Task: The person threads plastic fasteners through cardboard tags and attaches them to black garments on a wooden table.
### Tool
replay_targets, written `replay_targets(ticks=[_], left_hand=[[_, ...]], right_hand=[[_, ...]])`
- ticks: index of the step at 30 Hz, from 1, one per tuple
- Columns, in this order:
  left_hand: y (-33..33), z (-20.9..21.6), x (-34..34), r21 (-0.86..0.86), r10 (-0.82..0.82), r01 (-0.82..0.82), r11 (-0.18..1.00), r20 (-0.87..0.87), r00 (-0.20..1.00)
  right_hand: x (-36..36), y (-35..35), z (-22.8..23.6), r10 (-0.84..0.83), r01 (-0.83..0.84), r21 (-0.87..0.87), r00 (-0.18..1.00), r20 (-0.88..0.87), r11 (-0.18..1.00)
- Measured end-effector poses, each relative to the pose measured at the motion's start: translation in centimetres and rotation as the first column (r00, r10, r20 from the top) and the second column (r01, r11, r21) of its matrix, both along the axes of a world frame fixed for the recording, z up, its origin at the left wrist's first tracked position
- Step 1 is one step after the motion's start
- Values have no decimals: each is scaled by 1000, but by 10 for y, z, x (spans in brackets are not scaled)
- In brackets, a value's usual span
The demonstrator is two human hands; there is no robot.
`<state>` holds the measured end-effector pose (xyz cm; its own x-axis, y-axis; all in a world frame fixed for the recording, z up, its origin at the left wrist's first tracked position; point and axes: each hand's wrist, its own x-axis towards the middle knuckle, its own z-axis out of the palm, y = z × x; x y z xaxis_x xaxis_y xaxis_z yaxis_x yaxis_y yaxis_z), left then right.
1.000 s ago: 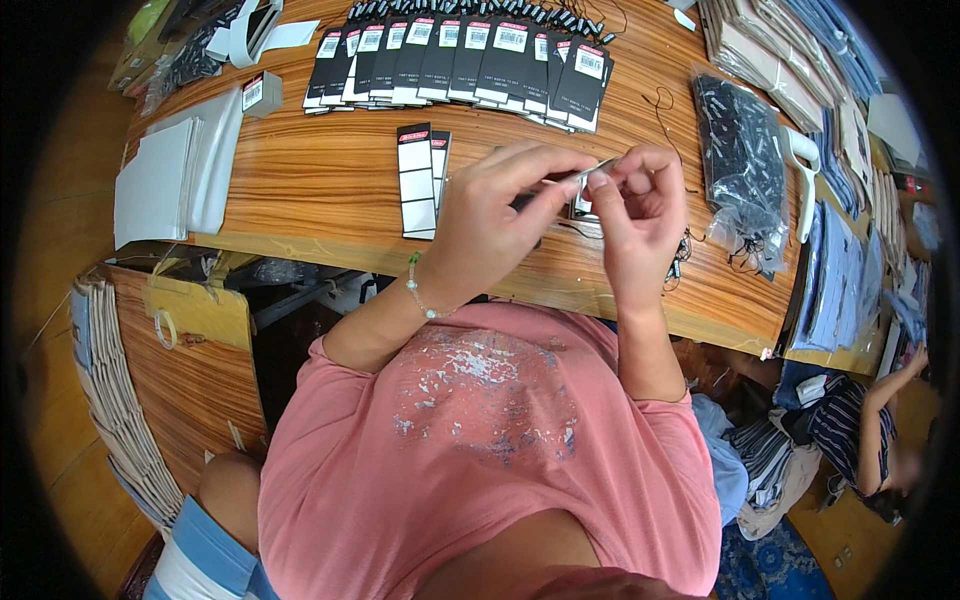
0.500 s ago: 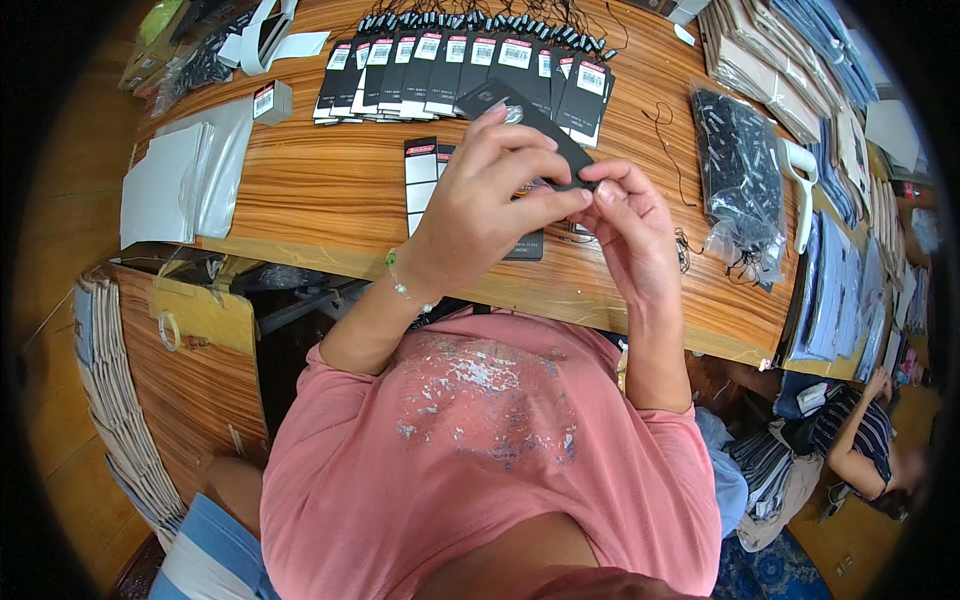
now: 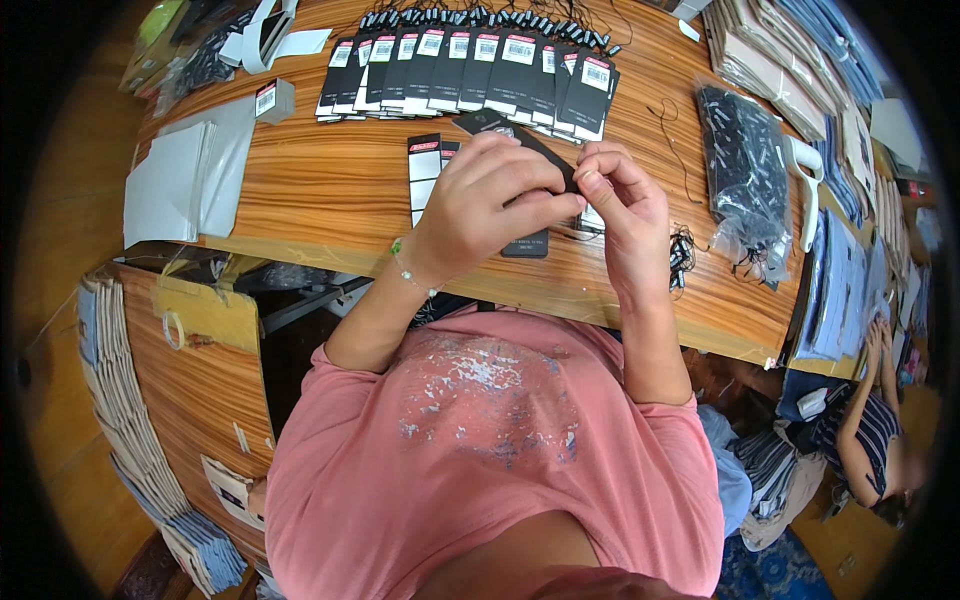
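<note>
My left hand (image 3: 490, 200) is closed around a black card hang tag (image 3: 548, 152), which tilts up and away over the table. The fingers of my right hand (image 3: 628, 205) pinch together at the near right corner of that tag; whatever they grip there is too small to make out. Beneath my hands lie more tags, including a black one (image 3: 526, 245) and one with white label panels (image 3: 424, 170), partly covered. Beyond them a fanned row of black hang tags (image 3: 455, 75) shows white barcode stickers, with black cords bunched at its far end.
At right lie loose black cords (image 3: 682, 258), a clear bag of black cords (image 3: 745, 160) and a white-handled tool (image 3: 803, 185). Folded garments (image 3: 765, 70) are stacked beyond. White sheets (image 3: 165, 190) and a small box (image 3: 274, 102) sit left. Another person (image 3: 860, 440) is at lower right.
Both hands have shifted slightly, and the tag sits a little lower. At lower left, a striped cloth has left view and another person's hand shows by folded goods. The person at right has raised their arms.
</note>
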<state>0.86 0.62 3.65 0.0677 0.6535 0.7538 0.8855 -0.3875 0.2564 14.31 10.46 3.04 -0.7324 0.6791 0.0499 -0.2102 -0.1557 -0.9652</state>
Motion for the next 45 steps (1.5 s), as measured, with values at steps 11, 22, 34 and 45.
replay_targets(ticks=[11, 22, 34, 45], left_hand=[[-8, -22, 1, -97, -5, 36, 995, 309, 951], [-16, -26, 7, -253, 88, 282, 926, 868, 490], [-21, -30, 5, -255, 75, 466, 847, 926, 370], [-25, -37, -2, -250, 164, 557, 792, 966, 201]], right_hand=[[5, 19, 21, -72, 19, -131, 909, -411, 991], [2, 11, 34, -30, -50, -185, 914, -404, 982], [15, 17, 39, -75, 117, 198, 975, -208, 973], [5, 8, 27, 115, -203, -230, 932, -345, 952]])
